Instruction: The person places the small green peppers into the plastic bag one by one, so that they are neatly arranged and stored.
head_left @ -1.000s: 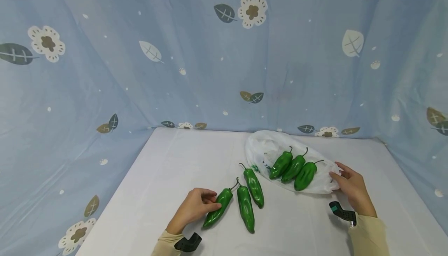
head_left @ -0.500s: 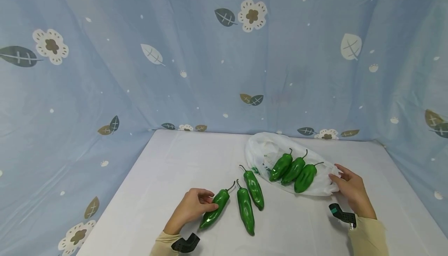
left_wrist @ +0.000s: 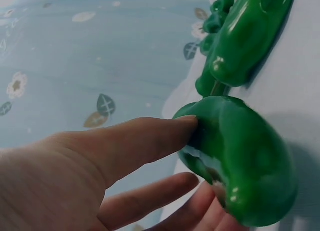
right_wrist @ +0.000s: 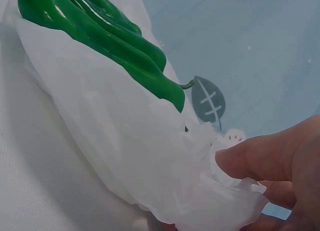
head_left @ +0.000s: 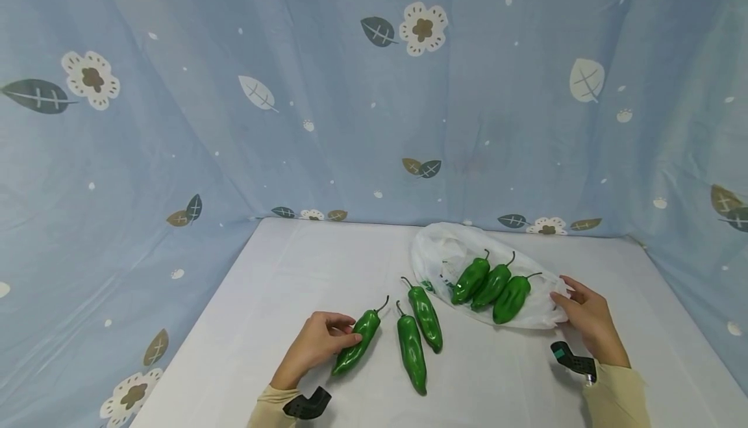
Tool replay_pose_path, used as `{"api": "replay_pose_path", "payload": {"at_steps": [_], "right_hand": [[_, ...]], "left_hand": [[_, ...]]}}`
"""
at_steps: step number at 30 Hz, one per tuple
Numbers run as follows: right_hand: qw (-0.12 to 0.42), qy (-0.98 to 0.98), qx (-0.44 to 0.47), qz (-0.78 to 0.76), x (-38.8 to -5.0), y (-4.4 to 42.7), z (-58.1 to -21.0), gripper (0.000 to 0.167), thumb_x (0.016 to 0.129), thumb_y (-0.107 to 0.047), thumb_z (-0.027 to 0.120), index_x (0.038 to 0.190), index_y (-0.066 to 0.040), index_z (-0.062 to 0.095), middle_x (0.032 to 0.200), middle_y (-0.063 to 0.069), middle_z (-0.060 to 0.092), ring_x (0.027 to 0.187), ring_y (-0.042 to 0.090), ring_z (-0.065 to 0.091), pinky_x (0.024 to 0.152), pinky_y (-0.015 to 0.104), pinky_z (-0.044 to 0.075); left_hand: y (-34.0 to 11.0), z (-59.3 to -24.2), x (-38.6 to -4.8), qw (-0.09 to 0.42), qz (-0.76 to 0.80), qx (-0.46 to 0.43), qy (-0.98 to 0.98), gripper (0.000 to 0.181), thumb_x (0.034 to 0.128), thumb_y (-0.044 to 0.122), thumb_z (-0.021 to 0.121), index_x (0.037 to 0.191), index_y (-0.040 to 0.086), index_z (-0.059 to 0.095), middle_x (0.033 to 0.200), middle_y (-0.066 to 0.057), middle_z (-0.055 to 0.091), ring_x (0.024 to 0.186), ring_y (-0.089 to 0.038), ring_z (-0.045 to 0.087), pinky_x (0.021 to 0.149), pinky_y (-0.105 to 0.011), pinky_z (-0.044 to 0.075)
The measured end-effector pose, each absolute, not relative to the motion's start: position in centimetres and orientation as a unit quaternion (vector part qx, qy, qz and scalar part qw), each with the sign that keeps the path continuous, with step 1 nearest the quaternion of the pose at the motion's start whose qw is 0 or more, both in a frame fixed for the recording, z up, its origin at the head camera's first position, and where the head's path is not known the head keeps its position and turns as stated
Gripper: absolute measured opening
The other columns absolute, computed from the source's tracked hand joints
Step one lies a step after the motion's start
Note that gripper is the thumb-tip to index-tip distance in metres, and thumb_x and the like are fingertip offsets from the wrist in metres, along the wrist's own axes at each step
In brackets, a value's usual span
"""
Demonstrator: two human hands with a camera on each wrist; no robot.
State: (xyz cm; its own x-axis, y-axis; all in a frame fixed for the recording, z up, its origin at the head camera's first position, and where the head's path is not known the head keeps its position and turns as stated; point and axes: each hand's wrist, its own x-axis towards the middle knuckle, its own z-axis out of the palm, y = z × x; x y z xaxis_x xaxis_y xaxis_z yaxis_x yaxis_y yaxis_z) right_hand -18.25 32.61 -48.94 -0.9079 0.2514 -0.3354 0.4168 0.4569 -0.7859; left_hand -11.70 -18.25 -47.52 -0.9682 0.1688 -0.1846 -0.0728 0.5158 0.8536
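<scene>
Head view, and what matters most is how the green pepper (head_left: 358,349) at my left hand (head_left: 315,345) lies from the white plastic bag (head_left: 542,306): the pepper is to the left of the bag and nearer to me, well apart from it. Its long axis runs on a slant, blunt tip towards me, curved stem away and to the right, so the stem end faces roughly the bag's side.

Between pepper and bag lie two loose peppers, a nearer one (head_left: 412,353) and a farther one (head_left: 426,319), both slanted the other way, stems away and to the left. My left hand is the nearer to all three; my right hand (head_left: 589,314) is at the bag's far right end.

I have the first pepper pinched from its left side, thumb across its body and fingers tucked behind and below, as the left wrist view shows. Whether its tip touches the table (head_left: 304,265) I can't tell. With my right thumb and fingers I grip the bag's gathered edge. Three more peppers (head_left: 491,285) lie side by side on the bag, stems away from me; where its mouth is I can't make out.
</scene>
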Motion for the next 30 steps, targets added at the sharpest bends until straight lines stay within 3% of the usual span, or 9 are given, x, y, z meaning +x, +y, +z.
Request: {"api": "replay_pose_path", "payload": {"at_steps": [5, 7, 12, 19, 26, 28, 30], "right_hand": [[0.088, 0.848, 0.194, -0.484, -18.3, 32.6, -49.1, 0.072, 0.107, -0.035, 0.050, 0.165, -0.006, 0.018, 0.161, 0.040, 0.021, 0.136, 0.049, 0.040, 0.097, 0.044, 0.054], [0.089, 0.849, 0.194, -0.483, -18.3, 32.6, -49.1, 0.072, 0.107, -0.035, 0.049, 0.165, -0.006, 0.018, 0.161, 0.040, 0.022, 0.137, 0.049, 0.040, 0.098, 0.044, 0.054], [0.091, 0.850, 0.192, -0.482, -18.2, 32.7, -48.9, 0.072, 0.108, -0.035, 0.049, 0.165, -0.006, 0.017, 0.161, 0.040, 0.022, 0.135, 0.047, 0.041, 0.084, 0.028, 0.052], [0.088, 0.847, 0.199, -0.485, -18.3, 32.7, -48.8, 0.071, 0.108, -0.034, 0.049, 0.165, -0.007, 0.017, 0.163, 0.040, 0.020, 0.140, 0.050, 0.039, 0.090, 0.034, 0.053], [0.085, 0.842, 0.205, -0.492, -18.4, 32.6, -48.8, 0.071, 0.107, -0.032, 0.051, 0.165, -0.008, 0.019, 0.163, 0.039, 0.022, 0.139, 0.048, 0.040, 0.074, 0.017, 0.047], [0.085, 0.841, 0.205, -0.493, -18.3, 32.5, -48.8, 0.071, 0.107, -0.032, 0.050, 0.165, -0.008, 0.018, 0.163, 0.039, 0.021, 0.140, 0.049, 0.039, 0.083, 0.028, 0.056], [0.085, 0.843, 0.205, -0.490, -18.3, 32.5, -48.9, 0.071, 0.107, -0.033, 0.050, 0.165, -0.007, 0.018, 0.163, 0.040, 0.020, 0.140, 0.050, 0.038, 0.094, 0.041, 0.058]], "left_hand": [[-18.3, -47.0, -11.8, 0.115, 0.497, 0.027, 0.860, 0.040, 0.0868, 0.027, 0.083, 0.116, 0.001, 0.076, 0.100, -0.007, 0.075, 0.085, -0.012, 0.072, 0.065, -0.026, 0.060], [-18.4, -46.7, -11.9, 0.110, 0.498, 0.023, 0.860, 0.039, 0.0869, 0.028, 0.084, 0.115, 0.002, 0.077, 0.101, -0.008, 0.077, 0.086, -0.013, 0.073, 0.065, -0.027, 0.060], [-18.4, -46.0, -12.5, 0.097, 0.504, 0.014, 0.858, 0.038, 0.0869, 0.031, 0.084, 0.114, 0.005, 0.078, 0.105, -0.010, 0.079, 0.087, -0.013, 0.073, 0.068, -0.027, 0.058], [-18.0, -45.3, -13.3, 0.085, 0.514, 0.019, 0.853, 0.036, 0.0875, 0.029, 0.083, 0.113, 0.004, 0.078, 0.105, -0.011, 0.080, 0.087, -0.013, 0.074, 0.070, -0.025, 0.058], [-17.5, -44.8, -13.9, 0.060, 0.509, 0.022, 0.858, 0.034, 0.0880, 0.028, 0.083, 0.111, 0.004, 0.079, 0.104, -0.011, 0.080, 0.088, -0.014, 0.075, 0.072, -0.025, 0.059], [-17.4, -44.7, -14.1, 0.057, 0.509, 0.021, 0.859, 0.033, 0.0881, 0.028, 0.083, 0.111, 0.005, 0.079, 0.105, -0.011, 0.080, 0.089, -0.015, 0.075, 0.073, -0.025, 0.059], [-17.2, -44.6, -14.3, 0.054, 0.510, 0.020, 0.858, 0.033, 0.0883, 0.029, 0.083, 0.112, 0.006, 0.079, 0.106, -0.010, 0.080, 0.090, -0.016, 0.076, 0.073, -0.025, 0.059]]}}
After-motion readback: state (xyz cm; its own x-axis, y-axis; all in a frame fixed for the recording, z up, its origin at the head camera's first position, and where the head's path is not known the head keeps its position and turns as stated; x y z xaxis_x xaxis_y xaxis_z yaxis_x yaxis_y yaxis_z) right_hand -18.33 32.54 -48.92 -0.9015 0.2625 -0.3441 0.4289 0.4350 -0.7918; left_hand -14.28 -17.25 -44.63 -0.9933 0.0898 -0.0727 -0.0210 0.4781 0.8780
